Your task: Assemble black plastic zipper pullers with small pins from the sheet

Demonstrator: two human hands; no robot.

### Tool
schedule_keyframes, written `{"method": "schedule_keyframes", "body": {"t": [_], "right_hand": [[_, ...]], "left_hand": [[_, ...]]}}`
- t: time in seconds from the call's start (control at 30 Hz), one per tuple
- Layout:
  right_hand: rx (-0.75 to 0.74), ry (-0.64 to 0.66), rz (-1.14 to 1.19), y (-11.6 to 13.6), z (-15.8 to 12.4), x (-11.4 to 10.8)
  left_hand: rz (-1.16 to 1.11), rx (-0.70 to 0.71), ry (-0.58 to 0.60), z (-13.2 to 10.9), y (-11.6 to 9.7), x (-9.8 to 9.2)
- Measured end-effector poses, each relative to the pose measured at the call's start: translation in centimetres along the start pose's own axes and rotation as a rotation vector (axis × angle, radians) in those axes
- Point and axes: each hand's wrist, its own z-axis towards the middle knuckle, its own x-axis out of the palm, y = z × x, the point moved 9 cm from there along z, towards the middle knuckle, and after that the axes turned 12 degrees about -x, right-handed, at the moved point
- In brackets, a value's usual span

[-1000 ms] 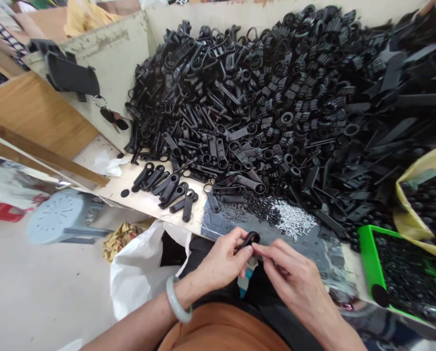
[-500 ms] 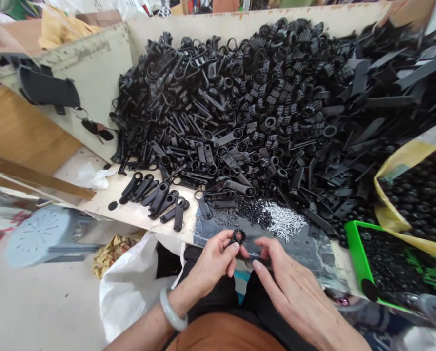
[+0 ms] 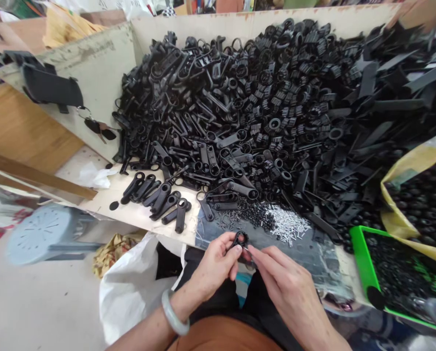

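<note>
Two hands (image 3: 213, 265) at one black part (image 3: 236, 240) (ring-ended)

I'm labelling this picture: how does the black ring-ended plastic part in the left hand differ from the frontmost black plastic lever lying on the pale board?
The held part is raised in the left hand; the lever lies on the pale board. The hand covers much of the held part, while the lever shows its full length. Both are black with a ring-shaped end.
</note>
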Motion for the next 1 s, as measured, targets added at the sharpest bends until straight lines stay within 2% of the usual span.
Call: {"method": "schedule_keyframes", "body": {"t": [0.33,0.57,0.73,0.83,1.0], "right_hand": [[0.002,0.001,-0.075,0.2,-0.2,0.3],[-0.057,0.029,-0.197,0.7,-0.2,0.7],[-0.091,0.096,-0.321,0.8,-0.2,1.4],[-0.143,0.142,-0.440,1.8,0.4,1.5],[-0.182,0.327,-0.574,4.1,2.7,2.9]], "left_hand": [[0.000,0.006,-0.007,0.0,0.1,0.1],[-0.002,-0.003,-0.037,0.2,0.3,0.0],[0.007,0.001,-0.083,0.1,0.1,0.0],[0.018,0.002,-0.108,-0.1,0.1,0.1],[0.102,0.112,-0.217,-0.1,-0.6,-0.5]]}}
